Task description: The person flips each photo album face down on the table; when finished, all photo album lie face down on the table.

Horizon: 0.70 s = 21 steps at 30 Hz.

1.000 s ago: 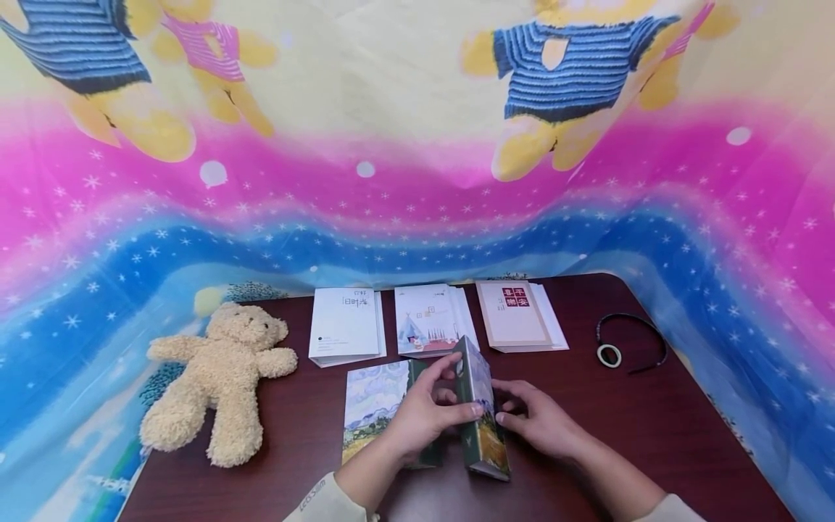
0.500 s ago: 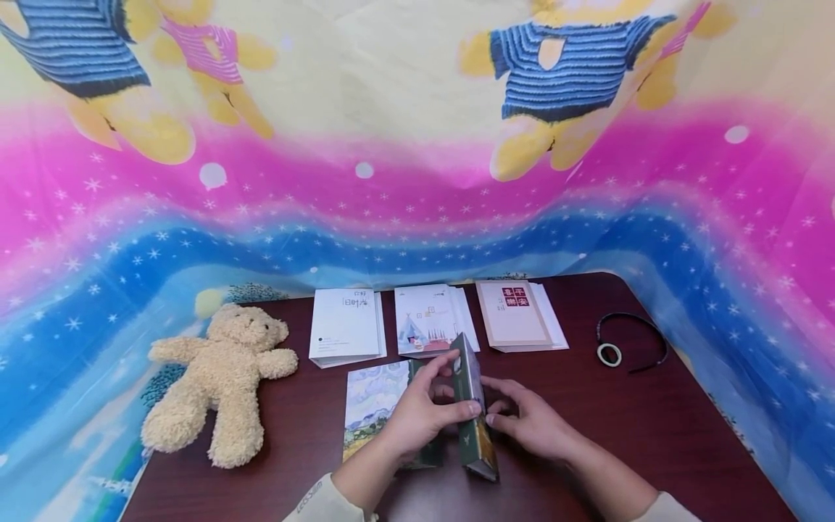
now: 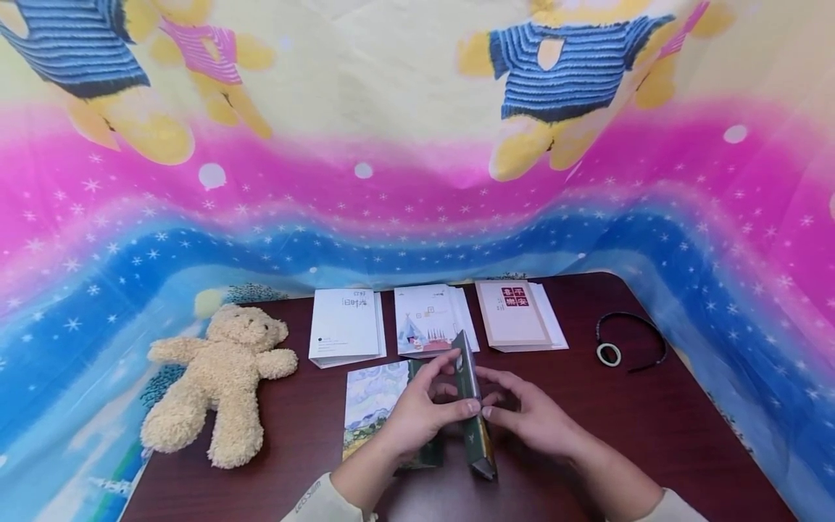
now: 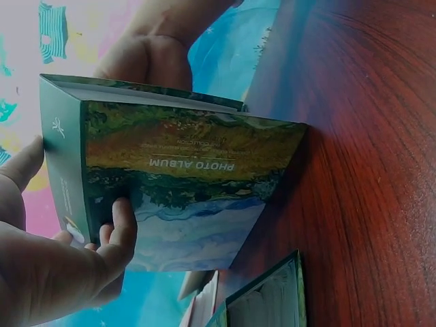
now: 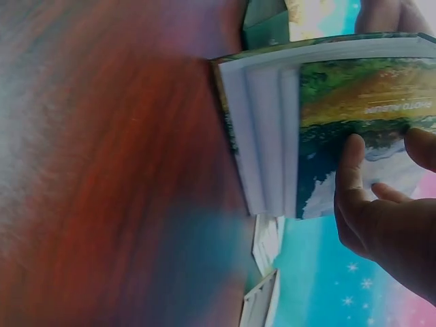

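A green-spined photo album [image 3: 475,428] with a painted landscape cover stands upright on the table, spine towards me. My left hand [image 3: 424,406] grips it, thumb on the spine and fingertips on the left cover. "PHOTO ALBUM" is printed on that cover [image 4: 197,177] in the left wrist view. On the other side, my right hand [image 3: 538,417] touches the right cover with its fingertips, thumb near the spine edge. White page edges [image 5: 262,136] show in the right wrist view. A second matching album [image 3: 375,406] lies flat beside it, partly hidden by my left hand.
Behind stand three pale albums: a white one [image 3: 342,326], one with a tent picture [image 3: 417,319] and a beige one [image 3: 515,315]. A teddy bear [image 3: 225,377] lies left; a black cord with a pale ring [image 3: 609,355] lies right on the dark table [image 3: 652,435].
The upright album has turned and shifted slightly left, so its right cover shows far less in the head view. My right hand has followed it left, fingers on the cover; the left hand keeps its grip.
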Each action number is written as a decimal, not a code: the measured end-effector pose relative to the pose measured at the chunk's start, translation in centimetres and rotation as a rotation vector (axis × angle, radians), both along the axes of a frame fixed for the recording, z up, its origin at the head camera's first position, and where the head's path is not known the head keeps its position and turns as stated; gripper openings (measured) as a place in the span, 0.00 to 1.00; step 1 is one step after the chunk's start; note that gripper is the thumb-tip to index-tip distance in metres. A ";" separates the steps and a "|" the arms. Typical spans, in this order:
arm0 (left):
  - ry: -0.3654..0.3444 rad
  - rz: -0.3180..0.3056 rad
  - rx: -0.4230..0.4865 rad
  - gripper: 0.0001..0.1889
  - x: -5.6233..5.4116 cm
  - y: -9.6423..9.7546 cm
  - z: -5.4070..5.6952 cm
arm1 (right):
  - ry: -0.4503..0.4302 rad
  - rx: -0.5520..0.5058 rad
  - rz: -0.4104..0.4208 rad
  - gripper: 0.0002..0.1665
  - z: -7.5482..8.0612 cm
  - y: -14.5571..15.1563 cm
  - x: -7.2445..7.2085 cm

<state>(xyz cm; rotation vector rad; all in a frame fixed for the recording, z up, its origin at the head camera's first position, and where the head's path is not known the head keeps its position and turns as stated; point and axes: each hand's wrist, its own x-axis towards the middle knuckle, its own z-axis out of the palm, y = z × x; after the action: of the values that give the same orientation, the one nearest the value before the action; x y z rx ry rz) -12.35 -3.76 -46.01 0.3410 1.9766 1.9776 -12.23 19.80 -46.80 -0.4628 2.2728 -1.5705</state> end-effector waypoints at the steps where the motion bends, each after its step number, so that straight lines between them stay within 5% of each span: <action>1: -0.005 0.001 0.003 0.40 0.0 0.0 0.0 | 0.003 -0.002 0.004 0.37 0.2 0.1 0.0; 21: -0.029 0.025 0.044 0.33 0.2 0.9 -0.1 | 0.027 -0.160 0.072 0.36 1.8 1.0 -0.2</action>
<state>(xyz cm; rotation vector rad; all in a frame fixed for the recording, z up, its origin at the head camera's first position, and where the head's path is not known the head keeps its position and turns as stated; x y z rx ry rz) -12.10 -2.90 -46.16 0.2977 1.9317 2.0321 -12.45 20.75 -45.01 -0.6038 2.1337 -1.7270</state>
